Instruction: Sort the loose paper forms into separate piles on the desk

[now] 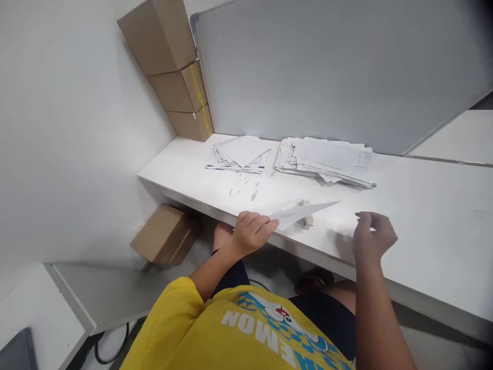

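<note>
My left hand (252,232) is closed on the near corner of a white sheet of paper (302,211), holding it tilted just above the white desk (423,226). A small pale object (307,220), perhaps a staple remover, lies on the desk under the sheet. My right hand (373,237) hovers over the desk to the right of the sheet, fingers loosely curled and blurred, nothing visible in them. Farther back lie a small paper pile (241,153) and a larger paper pile (327,160). Several tiny staples (244,186) are scattered in front of the small pile.
A grey partition (327,67) stands behind the desk. Three cardboard boxes (175,67) are stacked in the left corner against the white wall. Another cardboard box (165,234) sits on the floor under the desk's left end. A lower white surface (46,308) is at my left.
</note>
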Demonstrator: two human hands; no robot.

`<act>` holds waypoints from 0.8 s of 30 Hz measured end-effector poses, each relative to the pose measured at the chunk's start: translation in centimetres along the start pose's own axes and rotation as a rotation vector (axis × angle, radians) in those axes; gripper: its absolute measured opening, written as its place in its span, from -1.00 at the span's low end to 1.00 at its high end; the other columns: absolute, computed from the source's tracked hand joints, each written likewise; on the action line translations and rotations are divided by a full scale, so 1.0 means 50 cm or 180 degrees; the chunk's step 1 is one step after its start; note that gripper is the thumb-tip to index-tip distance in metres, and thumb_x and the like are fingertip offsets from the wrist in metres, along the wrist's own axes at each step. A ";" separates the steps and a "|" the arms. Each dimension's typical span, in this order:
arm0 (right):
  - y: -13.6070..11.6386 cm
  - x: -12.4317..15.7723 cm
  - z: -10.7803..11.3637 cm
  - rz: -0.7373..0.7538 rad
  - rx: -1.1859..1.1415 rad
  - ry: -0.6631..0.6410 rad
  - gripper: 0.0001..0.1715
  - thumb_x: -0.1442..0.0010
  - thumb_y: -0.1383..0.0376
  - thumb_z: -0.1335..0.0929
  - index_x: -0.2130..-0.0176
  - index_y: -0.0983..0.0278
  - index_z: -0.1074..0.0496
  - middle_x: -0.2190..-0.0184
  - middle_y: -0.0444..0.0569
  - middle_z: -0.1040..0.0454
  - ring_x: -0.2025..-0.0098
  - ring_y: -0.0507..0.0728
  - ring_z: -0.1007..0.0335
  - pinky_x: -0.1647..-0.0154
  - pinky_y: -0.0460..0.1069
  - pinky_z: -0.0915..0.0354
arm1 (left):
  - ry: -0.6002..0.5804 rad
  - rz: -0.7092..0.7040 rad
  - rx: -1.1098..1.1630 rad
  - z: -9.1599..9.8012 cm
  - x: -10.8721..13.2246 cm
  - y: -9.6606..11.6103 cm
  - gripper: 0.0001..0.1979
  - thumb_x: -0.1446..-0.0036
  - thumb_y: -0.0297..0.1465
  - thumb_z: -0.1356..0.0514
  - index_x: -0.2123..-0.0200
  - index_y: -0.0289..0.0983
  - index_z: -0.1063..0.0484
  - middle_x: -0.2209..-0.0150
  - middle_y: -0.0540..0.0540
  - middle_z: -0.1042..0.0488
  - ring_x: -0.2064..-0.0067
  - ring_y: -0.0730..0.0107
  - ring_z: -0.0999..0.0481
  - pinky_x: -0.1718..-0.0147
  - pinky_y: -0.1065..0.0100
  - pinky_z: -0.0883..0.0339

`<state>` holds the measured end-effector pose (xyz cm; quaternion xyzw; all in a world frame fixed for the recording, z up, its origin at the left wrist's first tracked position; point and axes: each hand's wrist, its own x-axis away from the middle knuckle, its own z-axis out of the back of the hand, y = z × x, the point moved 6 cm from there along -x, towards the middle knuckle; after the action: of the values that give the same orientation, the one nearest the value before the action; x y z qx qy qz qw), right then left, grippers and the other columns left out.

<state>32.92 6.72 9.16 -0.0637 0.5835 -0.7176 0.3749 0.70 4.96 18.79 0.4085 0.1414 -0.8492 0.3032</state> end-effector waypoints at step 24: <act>0.066 0.320 0.031 -0.2839 -0.1514 -0.2513 -0.48 0.11 -0.03 -0.55 0.22 0.22 -0.57 0.31 0.00 -0.63 0.28 0.24 -0.54 0.26 0.05 -0.42 | -0.0835 0.4783 0.4165 -0.117 0.235 -0.005 -0.46 -0.01 0.07 -0.23 0.21 -0.29 -0.55 0.30 -0.14 -0.60 0.16 0.11 -0.55 0.17 0.22 -0.39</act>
<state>23.92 -4.44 1.18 -0.6411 0.4622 -0.5782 0.2027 -1.58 3.30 5.97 0.3814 -0.6821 -0.3867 0.4896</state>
